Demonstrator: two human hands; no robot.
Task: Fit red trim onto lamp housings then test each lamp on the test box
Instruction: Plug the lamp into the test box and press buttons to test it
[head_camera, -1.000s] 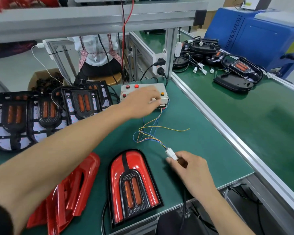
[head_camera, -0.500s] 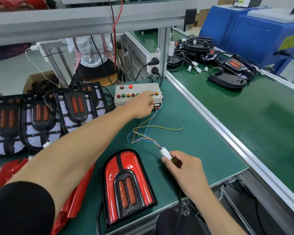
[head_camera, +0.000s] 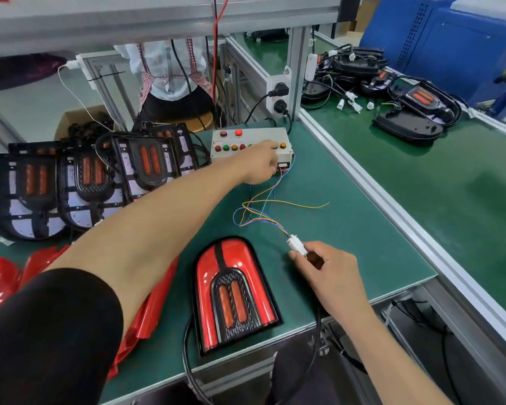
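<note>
The left hand (head_camera: 260, 165) reaches onto the test box (head_camera: 250, 144), fingers curled over its buttons. The right hand (head_camera: 327, 273) pinches the white connector (head_camera: 296, 244); the red-trimmed lamp (head_camera: 234, 290) lies just left of it.

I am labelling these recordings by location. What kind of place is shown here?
Most likely a factory assembly line: a grey test box with coloured buttons, rows of untrimmed black lamp housings, and green-matted benches with aluminium frames.

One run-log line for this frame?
phase: testing | left hand: on grey test box buttons | right hand: holds white connector | red-trimmed lamp: flat on green mat
</note>
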